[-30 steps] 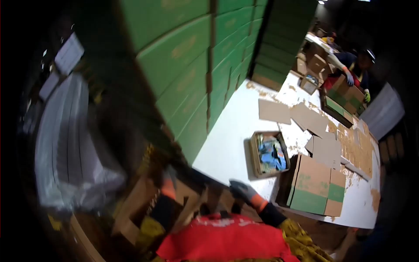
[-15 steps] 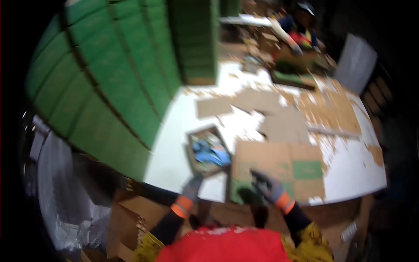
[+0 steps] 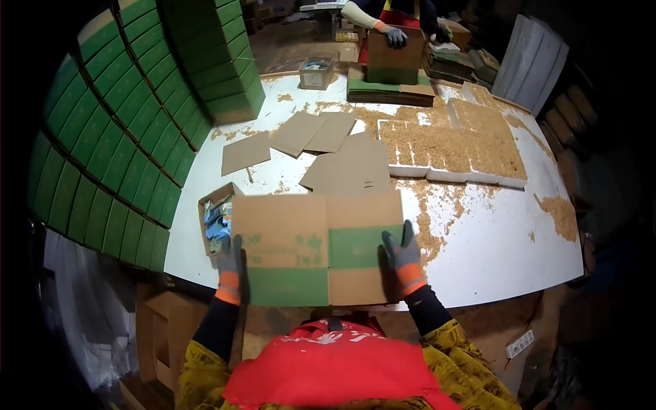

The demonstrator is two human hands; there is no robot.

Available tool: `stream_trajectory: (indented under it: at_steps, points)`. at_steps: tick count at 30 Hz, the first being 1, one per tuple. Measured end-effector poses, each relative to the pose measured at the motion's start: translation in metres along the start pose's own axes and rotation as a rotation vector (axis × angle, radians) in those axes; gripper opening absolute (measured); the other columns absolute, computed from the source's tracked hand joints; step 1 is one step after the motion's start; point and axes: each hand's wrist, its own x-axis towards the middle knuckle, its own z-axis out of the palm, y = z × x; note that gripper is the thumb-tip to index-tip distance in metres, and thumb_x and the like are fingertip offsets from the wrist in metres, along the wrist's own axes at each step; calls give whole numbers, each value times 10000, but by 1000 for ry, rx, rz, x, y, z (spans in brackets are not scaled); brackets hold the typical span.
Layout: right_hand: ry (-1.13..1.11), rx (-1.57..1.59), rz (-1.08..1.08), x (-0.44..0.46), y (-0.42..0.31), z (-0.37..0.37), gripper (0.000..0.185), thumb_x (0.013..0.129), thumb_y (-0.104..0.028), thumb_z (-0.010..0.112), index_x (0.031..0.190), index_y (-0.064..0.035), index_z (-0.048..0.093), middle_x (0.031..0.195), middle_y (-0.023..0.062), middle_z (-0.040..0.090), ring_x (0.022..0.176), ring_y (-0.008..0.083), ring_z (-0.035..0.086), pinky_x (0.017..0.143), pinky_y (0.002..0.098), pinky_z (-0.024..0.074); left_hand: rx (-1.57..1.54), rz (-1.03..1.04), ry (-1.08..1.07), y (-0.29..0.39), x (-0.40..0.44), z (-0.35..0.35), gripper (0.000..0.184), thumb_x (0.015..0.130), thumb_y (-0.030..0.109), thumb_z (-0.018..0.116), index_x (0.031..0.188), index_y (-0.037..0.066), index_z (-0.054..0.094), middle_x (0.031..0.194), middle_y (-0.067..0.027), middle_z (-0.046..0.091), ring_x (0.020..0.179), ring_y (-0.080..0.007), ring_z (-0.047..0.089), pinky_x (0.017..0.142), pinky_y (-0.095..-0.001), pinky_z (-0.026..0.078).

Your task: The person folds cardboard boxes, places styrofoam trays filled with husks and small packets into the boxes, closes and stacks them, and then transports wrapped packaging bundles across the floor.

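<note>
"Arms (image 3: 429,314)?"
"Both reach toward twelve, to the table's (image 3: 492,253) near edge and a brown carton (image 3: 280,219), green-blocked at seven and three."
"Grip?"
"Right hand (image 3: 403,260) touches its three-o'clock edge, digits spread; left hand (image 3: 231,265), at nine, can't tell."

I lose the head of the co-worker (image 3: 400,15) beyond the top edge; the carton (image 3: 294,236), its print too unclear to read, partly hides the small box (image 3: 203,219).
</note>
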Motion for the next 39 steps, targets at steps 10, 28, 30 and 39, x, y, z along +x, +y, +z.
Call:
stream_trajectory:
  at_steps: [10,28,30,39]
  points:
    - [-242,61,-348,59,-49,-84,315,873,-148,623,1139,20,595,1033,73,650,923,166,605,846,294,480,232,467,181,169,45,-161,483,844,351,577,1209,38,539,1069,-181,585,968,-354,539,867,-406,422]
    - [-25,-1443,-1404,-95,-188,66,564,760,-375,674,1286,-230,533,1381,88,448,1274,418,378,1036,556,304,-552,552,-762,128,129,-187,380,790,398,677,915,41,661,856,-110,668,794,-185,605,730,-327,463]
    - [-135,-1010,-1419,-109,-208,57,385,701,-217,728,1077,-193,649,1386,141,431,1298,453,331,1056,561,275,-451,518,-551,134,109,-223,294,762,315,672,829,40,592,770,-128,635,749,-226,620,685,-353,474]
    - [-1108,-674,-894,-114,-245,16,223,748,-31,644,970,-20,618,1341,212,470,1295,372,396,1029,395,363,-126,672,-157,161,46,-159,358,772,365,567,983,78,602,786,-149,639,707,-363,621,643,-452,503]
